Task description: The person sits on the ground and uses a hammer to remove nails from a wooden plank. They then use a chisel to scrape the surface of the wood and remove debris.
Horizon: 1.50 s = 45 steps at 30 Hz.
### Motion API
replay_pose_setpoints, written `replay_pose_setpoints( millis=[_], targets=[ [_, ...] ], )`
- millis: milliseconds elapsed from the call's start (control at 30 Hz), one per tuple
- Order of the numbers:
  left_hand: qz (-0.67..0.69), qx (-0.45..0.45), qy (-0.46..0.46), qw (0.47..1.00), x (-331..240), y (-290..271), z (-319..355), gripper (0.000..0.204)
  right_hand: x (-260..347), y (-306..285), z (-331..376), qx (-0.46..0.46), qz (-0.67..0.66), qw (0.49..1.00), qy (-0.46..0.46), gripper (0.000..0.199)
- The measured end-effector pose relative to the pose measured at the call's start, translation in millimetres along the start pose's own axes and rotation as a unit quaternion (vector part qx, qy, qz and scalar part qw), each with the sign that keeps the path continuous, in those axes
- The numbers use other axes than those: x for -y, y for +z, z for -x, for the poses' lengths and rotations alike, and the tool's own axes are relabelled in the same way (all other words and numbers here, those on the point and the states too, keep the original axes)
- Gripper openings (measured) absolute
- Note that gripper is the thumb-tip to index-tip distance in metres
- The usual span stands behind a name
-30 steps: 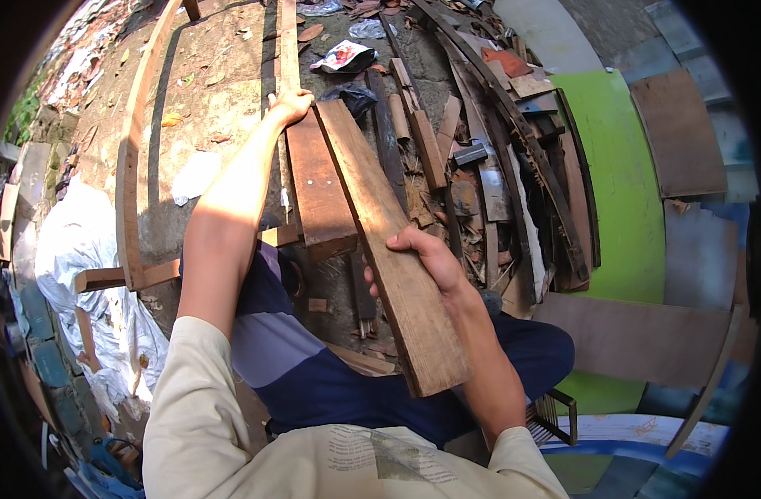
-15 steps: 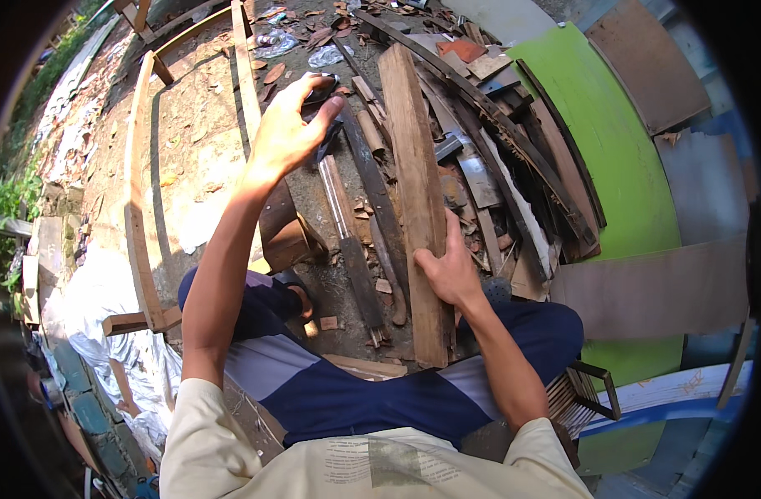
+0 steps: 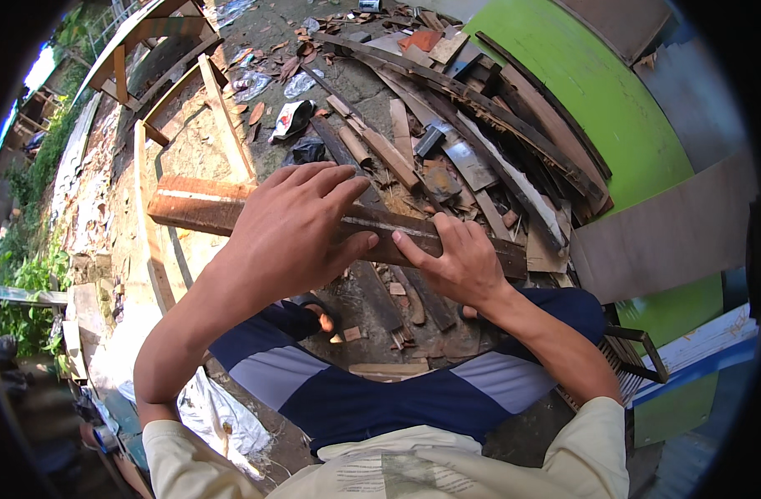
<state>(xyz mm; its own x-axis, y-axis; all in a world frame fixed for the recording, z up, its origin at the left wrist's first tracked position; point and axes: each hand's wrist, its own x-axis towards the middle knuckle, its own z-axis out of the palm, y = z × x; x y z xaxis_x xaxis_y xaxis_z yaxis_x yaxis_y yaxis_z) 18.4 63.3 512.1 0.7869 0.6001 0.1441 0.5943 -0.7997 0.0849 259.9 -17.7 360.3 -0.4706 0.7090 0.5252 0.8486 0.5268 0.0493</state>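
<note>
A long brown wooden plank (image 3: 199, 205), its upper face streaked with a pale line, lies crosswise above my knees and slopes down to the right. My left hand (image 3: 293, 224) is over its middle, fingers curved across the far edge and thumb toward the right; the palm side is hidden. Close beside that thumb, my right hand (image 3: 459, 259) grips the plank's right part, thumb along the near face and fingers over the top. Both hands are closed about the wood.
Old boards and scraps (image 3: 513, 150) are heaped ahead on the right, beside a green panel (image 3: 597, 108). A wooden frame (image 3: 152, 224) stands on the left. Plastic bags (image 3: 292, 119) lie ahead. A slatted wooden piece (image 3: 634, 353) is by my right knee.
The plank has turned from pointing away from me to lying crosswise. My left hand has come down and right onto it, while my right hand has kept its hold.
</note>
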Motion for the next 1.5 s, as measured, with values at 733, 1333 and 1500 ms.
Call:
replay_pose_setpoints(
  millis=[733,1333,1500],
  targets=[
    [0.519,0.404,-0.189,0.730,-50.8,81.0,32.7,0.053,19.4,-2.7,39.4,-0.124,0.011,0.971,-0.205,0.053],
    [0.545,0.356,-0.223,0.725,-61.2,65.9,52.2,0.052,26.2,-19.0,28.9,-0.172,0.015,0.963,-0.205,0.042],
    [0.532,0.373,-0.233,0.723,-61.4,70.5,47.7,0.049,28.4,-16.4,34.0,-0.173,0.023,0.964,-0.200,0.041]
  ],
)
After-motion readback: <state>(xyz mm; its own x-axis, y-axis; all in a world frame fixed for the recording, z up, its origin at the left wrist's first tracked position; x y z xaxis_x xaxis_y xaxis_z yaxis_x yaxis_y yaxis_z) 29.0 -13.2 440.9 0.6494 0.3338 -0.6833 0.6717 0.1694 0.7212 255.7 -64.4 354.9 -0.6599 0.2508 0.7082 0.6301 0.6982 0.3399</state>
